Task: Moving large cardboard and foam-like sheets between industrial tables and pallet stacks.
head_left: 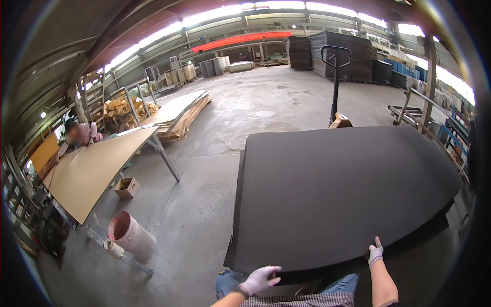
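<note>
A large black sheet (337,194) lies flat in front of me on top of other dark sheets, whose edges show at its left and right sides. My right hand (376,254), in a light glove with bare fingertips, grips the near edge of this sheet. Its thumb rests on top, while the other fingers are mostly hidden beneath. At the near left edge is my left hand (260,280), gloved in the same way. Its fingers point right along the edge, with a gap between thumb and fingers, and nothing shows in them.
Behind the stack stands a pallet jack handle (336,61). On the left, a person (79,134) leans over a tan board (97,166) on a metal-legged table. A pinkish bucket (132,235) and a cardboard box (127,188) stand on the floor. Dark stacks (342,56) rise farther back.
</note>
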### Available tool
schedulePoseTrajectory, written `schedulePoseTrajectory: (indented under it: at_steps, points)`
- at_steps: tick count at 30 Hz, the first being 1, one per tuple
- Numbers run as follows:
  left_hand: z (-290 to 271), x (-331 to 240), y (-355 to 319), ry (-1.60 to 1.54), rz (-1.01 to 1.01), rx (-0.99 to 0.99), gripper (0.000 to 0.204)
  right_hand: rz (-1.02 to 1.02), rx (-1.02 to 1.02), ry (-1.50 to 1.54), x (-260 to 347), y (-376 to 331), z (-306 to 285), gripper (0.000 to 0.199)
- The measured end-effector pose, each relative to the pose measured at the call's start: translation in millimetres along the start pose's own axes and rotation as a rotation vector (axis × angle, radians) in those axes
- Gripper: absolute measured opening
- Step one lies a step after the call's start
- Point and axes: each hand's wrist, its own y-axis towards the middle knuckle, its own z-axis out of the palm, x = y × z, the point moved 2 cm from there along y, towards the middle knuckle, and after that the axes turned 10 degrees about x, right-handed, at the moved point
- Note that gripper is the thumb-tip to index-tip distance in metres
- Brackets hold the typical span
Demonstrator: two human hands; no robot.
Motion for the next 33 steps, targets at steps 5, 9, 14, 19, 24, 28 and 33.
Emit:
schedulePoseTrajectory:
  at_steps: [5,9,14,19,24,28,33]
  points:
    - [4.3,165.3,-152.7,-1.213,-0.55,-0.476,0.023,-0.053,-0.221,-0.459,40.5,-80.5,8.2,0.06]
    - [-55.3,303.7,-291.1,-1.226,-0.5,-1.288,0.079,0.025,-0.552,-0.688,-62.3,-61.8,-158.1,0.064]
    - [-228.0,218.3,-408.5,-1.354,0.154,-1.686,0.108,0.297,-0.403,-0.218,-52.9,-145.1,-91.9,0.046]
    - [-336.4,255.3,-457.4,-1.07,-0.051,-1.581,0.085,0.512,-0.231,-0.228,33.9,-108.2,72.9,0.028]
    - [-226.2,267.0,-363.8,-0.839,-0.29,-1.611,0.072,0.402,0.038,-0.527,20.3,-90.1,112.8,0.036]
    - [-45.2,254.8,-350.8,-0.923,-0.533,-1.635,0.058,0.297,-0.012,-0.647,10.7,-100.4,119.7,0.027]
    - [146.0,271.6,-416.5,-1.079,-0.882,-1.246,0.065,0.194,0.037,-0.384,24.9,-87.9,121.8,0.011]
